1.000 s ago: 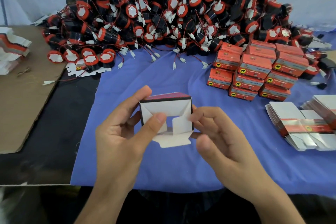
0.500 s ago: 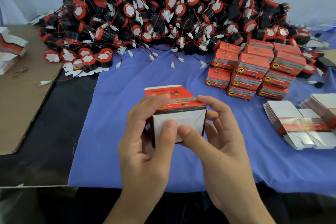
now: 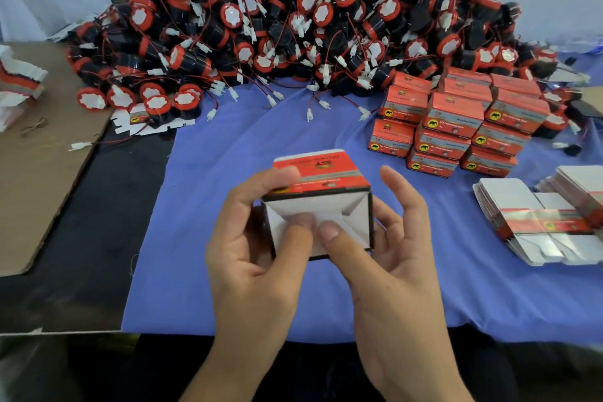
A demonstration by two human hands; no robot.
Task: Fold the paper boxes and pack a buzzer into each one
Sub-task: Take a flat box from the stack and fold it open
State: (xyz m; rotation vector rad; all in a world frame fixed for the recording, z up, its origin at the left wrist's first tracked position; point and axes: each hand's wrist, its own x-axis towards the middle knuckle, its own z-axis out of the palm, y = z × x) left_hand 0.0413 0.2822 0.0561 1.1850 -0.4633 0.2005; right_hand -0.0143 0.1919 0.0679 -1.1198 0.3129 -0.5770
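I hold a red, grey and white paper box above the blue cloth, its white flap end turned toward me. My left hand grips the box's left side, fingers over the red top, thumb pressing the folded flaps. My right hand cradles the right side from below, its thumb pressing the flaps beside the left thumb, its fingers spread behind the box. A big heap of black and red buzzers with red wires fills the back of the table.
Stacked packed red boxes stand at the right behind my hands. Flat unfolded boxes lie in piles at the far right. Brown cardboard and more flat boxes are at the left. The blue cloth covers the middle.
The open box was turned so its red top faces up, and its end flaps were folded in. Both thumbs moved onto the white flaps and now press them.
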